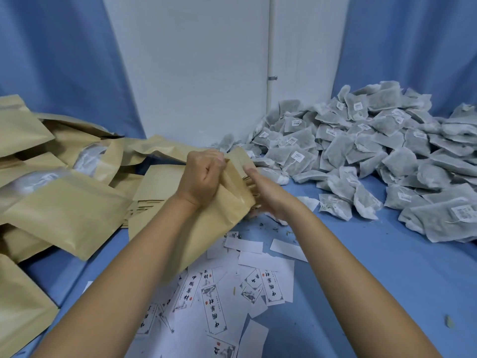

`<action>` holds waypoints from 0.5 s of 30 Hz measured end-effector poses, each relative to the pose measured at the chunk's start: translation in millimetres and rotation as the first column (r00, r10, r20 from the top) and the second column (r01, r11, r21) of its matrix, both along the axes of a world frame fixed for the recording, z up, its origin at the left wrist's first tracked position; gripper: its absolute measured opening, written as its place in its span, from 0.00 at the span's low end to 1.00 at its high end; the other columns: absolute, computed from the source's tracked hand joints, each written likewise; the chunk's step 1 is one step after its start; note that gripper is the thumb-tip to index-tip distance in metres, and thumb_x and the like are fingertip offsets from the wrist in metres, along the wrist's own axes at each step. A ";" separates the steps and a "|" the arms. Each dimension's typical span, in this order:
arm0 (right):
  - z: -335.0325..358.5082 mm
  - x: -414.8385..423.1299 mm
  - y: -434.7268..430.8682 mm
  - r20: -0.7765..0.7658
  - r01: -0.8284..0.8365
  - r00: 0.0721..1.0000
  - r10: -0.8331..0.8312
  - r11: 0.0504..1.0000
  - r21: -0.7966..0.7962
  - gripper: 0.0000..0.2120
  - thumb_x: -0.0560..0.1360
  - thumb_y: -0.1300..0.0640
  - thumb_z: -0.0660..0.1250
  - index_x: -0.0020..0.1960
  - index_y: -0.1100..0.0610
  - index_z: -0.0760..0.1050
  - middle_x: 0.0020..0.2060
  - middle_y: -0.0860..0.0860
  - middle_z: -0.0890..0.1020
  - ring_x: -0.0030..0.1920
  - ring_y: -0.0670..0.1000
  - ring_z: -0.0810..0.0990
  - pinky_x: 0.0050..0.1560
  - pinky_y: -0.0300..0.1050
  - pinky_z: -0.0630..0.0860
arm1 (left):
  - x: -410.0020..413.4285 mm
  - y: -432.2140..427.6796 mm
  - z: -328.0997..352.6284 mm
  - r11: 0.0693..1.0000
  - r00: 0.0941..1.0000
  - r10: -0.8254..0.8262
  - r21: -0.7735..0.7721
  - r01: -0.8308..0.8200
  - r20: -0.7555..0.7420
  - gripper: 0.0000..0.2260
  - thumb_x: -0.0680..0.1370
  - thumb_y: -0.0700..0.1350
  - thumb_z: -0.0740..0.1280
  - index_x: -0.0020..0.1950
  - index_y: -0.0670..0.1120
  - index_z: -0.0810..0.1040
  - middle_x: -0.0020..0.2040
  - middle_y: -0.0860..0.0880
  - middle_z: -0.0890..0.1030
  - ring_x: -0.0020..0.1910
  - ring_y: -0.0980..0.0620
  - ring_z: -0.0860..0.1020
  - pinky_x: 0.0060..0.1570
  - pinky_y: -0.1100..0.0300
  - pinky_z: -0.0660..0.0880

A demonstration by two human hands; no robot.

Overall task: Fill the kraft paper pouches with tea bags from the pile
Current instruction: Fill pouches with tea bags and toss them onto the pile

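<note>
Head view: I log one pouch (219, 228), mouth up, above the surface (361, 280); left hand (204, 174) clenched on its near lip; right hand (268, 195) gripping the far lip, presumably spreading it for filling; tea bag pile (374, 156) within reach at right; stuffed pouches (64, 210) set aside left.

Two hands showed, the left hand (204, 177) and the right hand (268, 195). There were at least ten kraft pouches (64, 213), many dozens of tea bags (361, 140), too many to count, and roughly a dozen printed labels (214, 311).
</note>
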State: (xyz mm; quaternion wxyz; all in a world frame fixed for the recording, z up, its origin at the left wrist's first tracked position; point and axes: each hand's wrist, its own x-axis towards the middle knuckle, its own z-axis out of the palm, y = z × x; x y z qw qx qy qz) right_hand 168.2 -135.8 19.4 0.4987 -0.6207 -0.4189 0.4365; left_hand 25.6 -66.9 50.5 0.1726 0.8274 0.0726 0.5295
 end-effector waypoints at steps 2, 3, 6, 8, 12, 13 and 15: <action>7.0 -7.0 2.3 -0.322 -0.221 0.925 0.202 0.975 -0.023 0.28 0.78 0.35 0.53 0.52 0.57 0.79 0.46 0.56 0.81 0.49 0.57 0.79 0.51 0.52 0.76 | 5.1 -5.5 7.2 0.999 0.999 -0.015 0.040 0.017 -0.051 0.16 0.76 0.39 0.53 0.28 0.47 0.62 0.25 0.54 0.60 0.27 0.56 0.58 0.29 0.62 0.58; 12.1 -8.2 5.0 -0.405 -0.266 0.881 0.246 0.964 0.007 0.30 0.77 0.34 0.53 0.52 0.59 0.80 0.46 0.57 0.82 0.48 0.56 0.80 0.51 0.50 0.76 | 8.2 -8.1 10.0 0.996 0.994 -0.025 0.082 0.035 -0.108 0.16 0.76 0.39 0.53 0.27 0.44 0.64 0.25 0.52 0.62 0.28 0.55 0.59 0.29 0.59 0.60; 33.8 -9.6 11.2 -0.535 -0.220 0.819 0.208 0.975 0.041 0.31 0.75 0.34 0.58 0.34 0.59 0.82 0.31 0.54 0.82 0.35 0.50 0.83 0.37 0.42 0.80 | 19.4 -20.9 10.8 0.958 0.938 -0.021 0.262 0.119 -0.347 0.19 0.77 0.41 0.53 0.29 0.37 0.72 0.28 0.40 0.73 0.29 0.45 0.70 0.34 0.53 0.66; 44.8 -6.7 11.3 -0.543 -0.109 0.831 0.120 0.993 0.054 0.25 0.75 0.39 0.63 0.30 0.56 0.79 0.23 0.50 0.78 0.27 0.48 0.81 0.28 0.39 0.77 | 23.2 -26.0 9.3 0.922 0.886 -0.023 0.332 0.197 -0.463 0.20 0.77 0.42 0.53 0.30 0.36 0.75 0.30 0.38 0.77 0.32 0.42 0.75 0.38 0.53 0.68; 40.6 -5.7 15.8 -0.491 -0.031 0.871 0.025 0.999 -0.005 0.14 0.78 0.51 0.64 0.39 0.60 0.74 0.27 0.53 0.79 0.30 0.50 0.80 0.33 0.41 0.78 | 20.4 -25.5 3.4 0.822 0.818 0.020 0.475 0.313 -0.575 0.17 0.76 0.41 0.56 0.32 0.35 0.76 0.32 0.39 0.77 0.35 0.41 0.76 0.41 0.53 0.72; 36.2 -6.0 18.1 -0.500 0.039 0.865 -0.029 0.999 0.011 0.13 0.79 0.53 0.63 0.41 0.61 0.74 0.26 0.52 0.78 0.28 0.50 0.79 0.30 0.40 0.77 | 16.7 -23.2 -0.3 0.799 0.827 0.031 0.511 0.317 -0.561 0.15 0.75 0.41 0.57 0.34 0.36 0.77 0.34 0.40 0.78 0.37 0.42 0.76 0.44 0.52 0.73; 22.6 -6.9 23.6 -0.627 0.212 0.771 -0.112 0.973 0.087 0.13 0.82 0.55 0.58 0.50 0.64 0.74 0.34 0.55 0.83 0.32 0.50 0.81 0.35 0.42 0.79 | 4.1 -14.5 -14.3 0.837 0.868 0.076 0.504 0.211 -0.490 0.12 0.75 0.44 0.59 0.47 0.37 0.78 0.47 0.41 0.79 0.50 0.42 0.75 0.57 0.47 0.70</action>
